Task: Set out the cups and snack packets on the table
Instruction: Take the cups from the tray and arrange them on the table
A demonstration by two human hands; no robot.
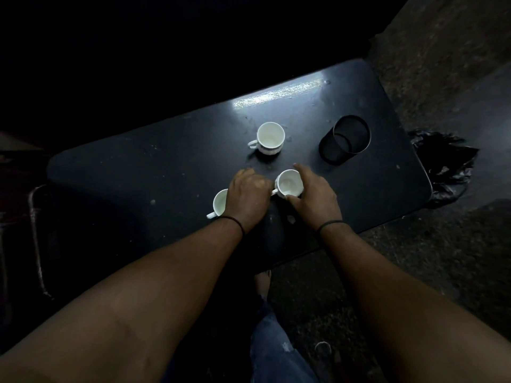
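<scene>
Three white cups stand on the dark table [138, 172]. The far cup [270, 138] stands alone near the middle, handle to the left. My right hand [312, 197] grips the near right cup [289, 183], thumb on its near side and fingers round its far side. My left hand [249, 197] lies over the near left cup [220, 203] and hides its right half, with its fingers curled towards the right cup's handle. Whether it holds that handle or the left cup is not clear. No snack packets show.
A black mesh holder [345, 139] stands at the table's right. A black plastic bag [445, 164] hangs off the right edge. A dark chair frame [37, 239] sits at the left. My knee in jeans [273, 346] is below the table's near edge.
</scene>
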